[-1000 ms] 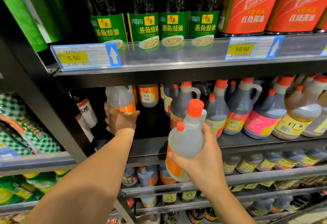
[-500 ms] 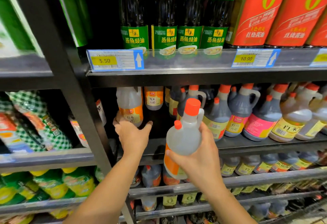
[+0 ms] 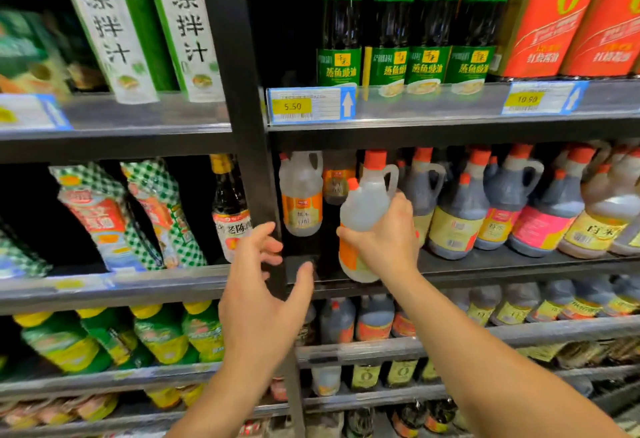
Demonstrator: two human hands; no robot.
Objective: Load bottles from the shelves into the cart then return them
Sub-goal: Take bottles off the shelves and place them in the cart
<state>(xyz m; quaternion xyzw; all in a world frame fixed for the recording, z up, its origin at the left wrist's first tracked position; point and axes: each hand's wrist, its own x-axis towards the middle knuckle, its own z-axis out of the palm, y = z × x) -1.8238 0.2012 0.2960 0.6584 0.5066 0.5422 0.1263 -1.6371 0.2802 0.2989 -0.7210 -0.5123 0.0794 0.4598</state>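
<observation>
Head view. Right hand [image 3: 388,240] grips a clear bottle [image 3: 363,209] round its body; the bottle is tilted, base at the front edge of the shelf [image 3: 502,266]. Left hand [image 3: 263,299] is spread, holding nothing, before the post [image 3: 254,167]. Cart not in view. Judged: return phase, this bottle not yet set down. A twin [image 3: 300,195] stands at the shelf's left end. Open room: the gap between twin and dark jugs [image 3: 460,219]. The upper shelf [image 3: 450,133] sits close above the caps.
</observation>
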